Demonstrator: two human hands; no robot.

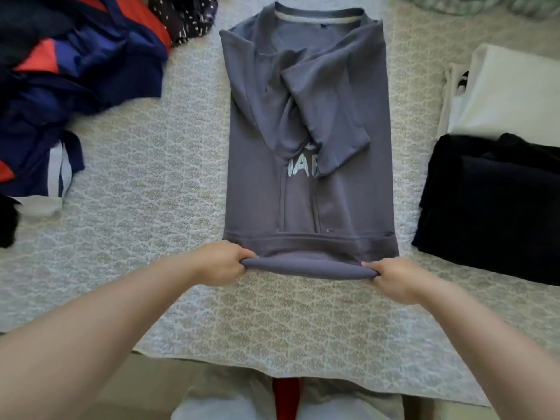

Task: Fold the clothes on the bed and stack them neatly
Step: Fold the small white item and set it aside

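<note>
The grey-blue knit T-shirt with a ribbed neckline (309, 165) lies flat on the bed's cream quilted coverlet with a pale diamond pattern (157, 165), its long axis running straight away from the person: neckline at the far end, hem at the near end. Both sides and both short sleeves are already folded inward, the sleeves crossing over part of some pale printed lettering, so the garment is a narrow upright rectangle.

The left hand (222, 265) and the right hand (391, 278) sit at the two near corners, level with each other and equally close to the hem. The fingers of each hand are curled round the hem, which is bunched into a soft roll between them and lifted slightly off the coverlet. The rest of the shirt lies ahead of the fingers, so the coming fold, as I judge it, carries the hem forward along that axis toward the neckline.

The fabric looks limp, thin and matt. A stack of folded dark navy and white garments (497, 189) lies well to the right; a loose heap of navy, blue and orange-red clothes (69, 80) lies to the left.
</note>
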